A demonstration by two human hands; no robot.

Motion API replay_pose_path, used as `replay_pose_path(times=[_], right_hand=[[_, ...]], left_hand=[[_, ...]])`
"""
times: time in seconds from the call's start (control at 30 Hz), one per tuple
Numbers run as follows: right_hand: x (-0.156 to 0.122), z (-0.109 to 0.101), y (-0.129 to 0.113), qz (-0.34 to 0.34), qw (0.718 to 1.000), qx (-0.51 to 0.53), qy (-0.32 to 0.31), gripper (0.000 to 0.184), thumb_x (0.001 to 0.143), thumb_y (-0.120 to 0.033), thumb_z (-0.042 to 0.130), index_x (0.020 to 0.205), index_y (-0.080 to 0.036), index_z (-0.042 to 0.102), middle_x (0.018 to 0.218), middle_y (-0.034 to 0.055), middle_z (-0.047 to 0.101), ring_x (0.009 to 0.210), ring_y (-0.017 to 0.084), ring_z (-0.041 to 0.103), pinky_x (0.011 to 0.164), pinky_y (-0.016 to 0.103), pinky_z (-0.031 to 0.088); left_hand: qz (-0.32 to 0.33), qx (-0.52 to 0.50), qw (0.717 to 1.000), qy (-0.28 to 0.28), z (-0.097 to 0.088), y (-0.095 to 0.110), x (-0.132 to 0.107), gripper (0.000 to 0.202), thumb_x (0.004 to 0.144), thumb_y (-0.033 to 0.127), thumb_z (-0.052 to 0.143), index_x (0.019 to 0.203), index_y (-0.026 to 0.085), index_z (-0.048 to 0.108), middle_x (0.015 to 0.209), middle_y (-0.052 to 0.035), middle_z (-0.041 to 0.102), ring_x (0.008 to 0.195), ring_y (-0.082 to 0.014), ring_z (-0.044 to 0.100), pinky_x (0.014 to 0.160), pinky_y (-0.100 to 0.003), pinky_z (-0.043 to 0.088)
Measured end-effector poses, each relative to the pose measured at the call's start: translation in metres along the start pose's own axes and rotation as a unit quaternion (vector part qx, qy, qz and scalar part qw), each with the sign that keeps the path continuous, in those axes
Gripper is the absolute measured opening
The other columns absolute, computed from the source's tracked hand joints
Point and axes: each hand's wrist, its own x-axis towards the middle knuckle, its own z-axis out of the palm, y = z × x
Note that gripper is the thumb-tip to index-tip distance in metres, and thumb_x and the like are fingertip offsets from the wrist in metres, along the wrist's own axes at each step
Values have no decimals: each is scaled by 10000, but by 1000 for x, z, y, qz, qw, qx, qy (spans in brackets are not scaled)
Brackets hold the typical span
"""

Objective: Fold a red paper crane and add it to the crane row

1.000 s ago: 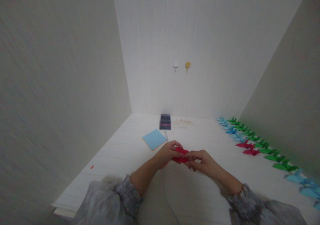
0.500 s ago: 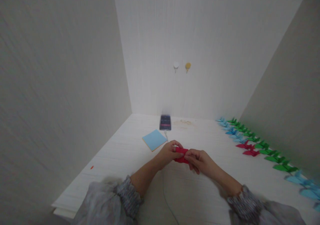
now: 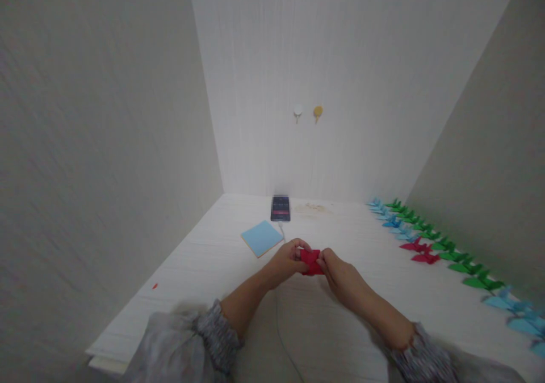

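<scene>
Between my two hands, above the white table, is a small folded piece of red paper point(image 3: 312, 262). My left hand point(image 3: 290, 261) pinches its left side, thumb in front and fingers behind. At its right edge my right hand point(image 3: 337, 272) grips it with the fingers curled together. The paper's back and the fingertips behind it are hidden. Left of and beyond my left hand lies a stack of light blue square paper point(image 3: 261, 238).
A phone point(image 3: 280, 208) lies near the back wall, with a white cable point(image 3: 279, 326) running toward me. Along the right stand rows of folded paper cranes point(image 3: 466, 266) in green, blue and red. A red scrap point(image 3: 155, 286) lies at the left. Two hooks point(image 3: 318, 112) are on the wall.
My right hand has shifted from the front of the red paper to its right edge, its fingers more closed. More of the paper's front shows. My left hand keeps its hold.
</scene>
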Motion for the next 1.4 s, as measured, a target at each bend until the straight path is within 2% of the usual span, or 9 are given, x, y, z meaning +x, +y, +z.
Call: replay_pose_path(times=[0.13,0.37,0.57,0.73,0.83,1.03,1.13,1.27,1.4], right_hand=[[1,1,2,-1,1000,-5,11,173,870,-270,249,834,-181,393,647,37,570,508,146,538,453,219,265],[4,2,3,-11,1000,20,14,177,860,-282,291,799,-192,430,624,25,582,529,147,545,478,222,295],[4,-3,3,-68,993,94,26,194,841,-279,335,718,-196,459,615,10,553,544,131,512,516,222,349],[2,-9,2,-106,981,163,15,239,847,-299,343,748,-188,530,562,-4,545,516,112,509,514,208,364],[1,-9,3,-94,978,188,-2,250,832,-333,377,739,-186,556,513,-17,543,475,103,506,491,204,367],[0,-8,5,-45,950,309,-35,221,804,-357,415,778,-178,543,587,-13,555,363,66,432,362,185,334],[1,-12,6,-74,957,281,-3,197,796,-327,438,784,-184,572,625,5,567,464,93,491,435,200,379],[2,-15,6,-129,971,197,45,219,805,-310,435,706,-195,592,684,30,586,644,137,533,598,239,403],[2,-11,5,-84,983,149,62,256,824,-328,395,673,-186,545,611,17,539,563,131,488,537,242,375]], left_hand=[[-10,-3,1000,3,1,1,0,375,508,118,673,808,139,449,616,-4,595,517,-93,531,494,-198,363],[-18,42,999,22,-1,-2,-1,349,513,187,698,781,135,480,553,13,568,472,-80,498,456,-183,333],[-13,-15,999,28,1,0,-2,266,521,231,708,686,117,534,553,6,568,484,-73,493,488,-195,343],[-45,-57,997,15,3,2,-4,213,533,218,702,671,105,585,632,-23,602,570,-92,534,584,-224,378],[-61,-53,997,-10,4,4,-6,210,535,217,700,676,104,594,642,-29,607,571,-96,536,591,-235,381],[-47,-105,993,13,4,7,-5,203,526,186,707,671,111,587,640,-22,602,586,-96,540,612,-237,389],[-41,-122,992,17,3,7,-4,240,525,189,710,714,112,585,676,-33,611,593,-101,547,606,-239,388],[-58,-91,994,2,3,5,-4,275,533,185,701,767,115,575,678,-40,612,573,-113,548,584,-251,379],[-51,-53,997,-2,4,2,-5,251,554,157,669,784,119,578,653,-27,601,542,-93,518,549,-230,355]])
